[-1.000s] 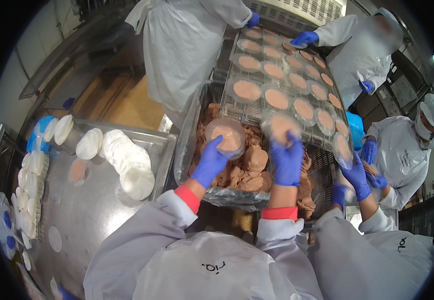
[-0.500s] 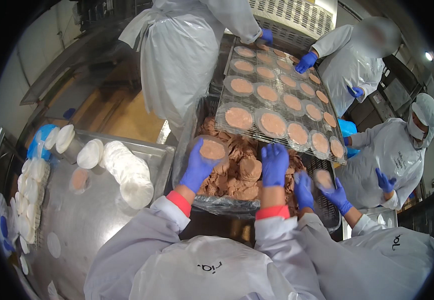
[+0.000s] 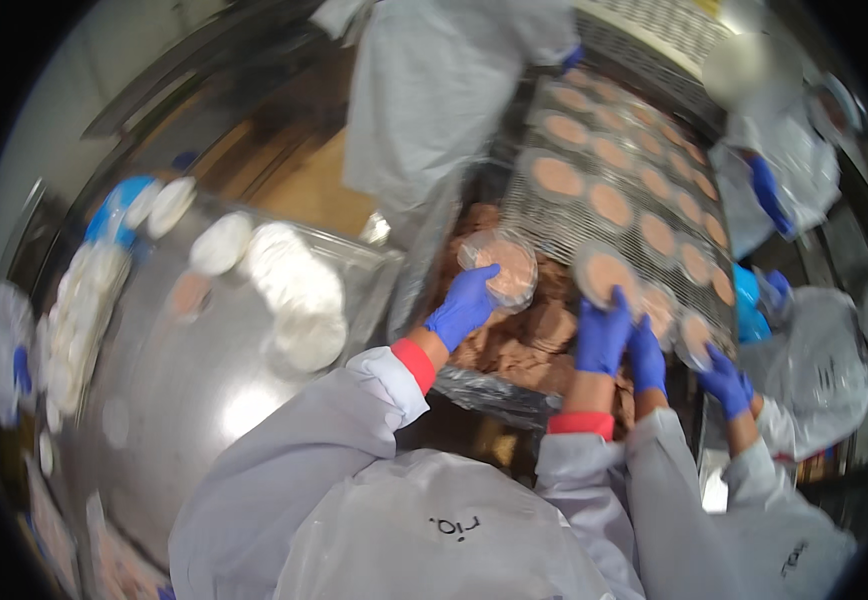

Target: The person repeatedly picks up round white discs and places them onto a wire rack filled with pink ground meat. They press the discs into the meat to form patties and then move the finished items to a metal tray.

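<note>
My left hand (image 3: 464,305) grips the edge of a round pink meat patty (image 3: 510,262) with a clear disc around it, over the bin. Its thumb lies on top. My right hand (image 3: 604,335) grips a second patty (image 3: 604,272) at the near edge of the wire rack (image 3: 582,228); whether it rests on the rack I cannot tell. Rows of similar patties lie on the rack. Below my hands stands a plastic-lined bin (image 3: 489,390) of brown-pink ground meat (image 3: 514,350).
A co-worker's hands (image 3: 647,355) hold patties beside my right hand. More people stand beyond the rack and at the right. On the left, a metal table (image 3: 164,400) bears stacks of white discs (image 3: 299,290), a lone patty (image 3: 191,295) and a blue bag (image 3: 119,210).
The view has shifted, blurring parts. My left hand has moved right with its patty. My right hand now holds a patty at the rack. The co-worker's hands have moved up to the rack edge.
</note>
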Available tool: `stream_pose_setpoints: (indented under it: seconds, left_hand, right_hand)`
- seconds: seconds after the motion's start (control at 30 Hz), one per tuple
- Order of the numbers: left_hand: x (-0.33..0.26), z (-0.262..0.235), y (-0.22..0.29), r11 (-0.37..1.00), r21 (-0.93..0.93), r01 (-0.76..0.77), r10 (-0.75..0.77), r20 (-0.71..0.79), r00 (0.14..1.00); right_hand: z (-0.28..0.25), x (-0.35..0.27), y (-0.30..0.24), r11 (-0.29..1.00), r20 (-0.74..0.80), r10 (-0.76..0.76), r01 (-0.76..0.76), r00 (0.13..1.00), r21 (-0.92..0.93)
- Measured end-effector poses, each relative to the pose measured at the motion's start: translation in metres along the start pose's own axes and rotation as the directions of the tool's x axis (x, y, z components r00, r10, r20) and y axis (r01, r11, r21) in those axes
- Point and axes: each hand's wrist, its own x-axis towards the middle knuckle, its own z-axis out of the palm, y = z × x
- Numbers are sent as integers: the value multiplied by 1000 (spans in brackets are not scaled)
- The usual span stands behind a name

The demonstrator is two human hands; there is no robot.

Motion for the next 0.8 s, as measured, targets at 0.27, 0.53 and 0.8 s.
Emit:
stream_pose_setpoints:
  seconds: [0.27,0.53,0.8]
  left_hand:
    - [-130,39,95,957,-251,-143,204,235,951]
    - [-309,-198,179,623,-279,-731,728,-135,672]
    - [-275,-211,177,278,678,-681,932,-362,20]
  right_hand:
    - [114,-111,97,740,545,43,340,837,-581]
    - [112,-150,138,762,477,529,-146,703,-630]
    - [56,-91,92,911,108,342,-302,933,-280]
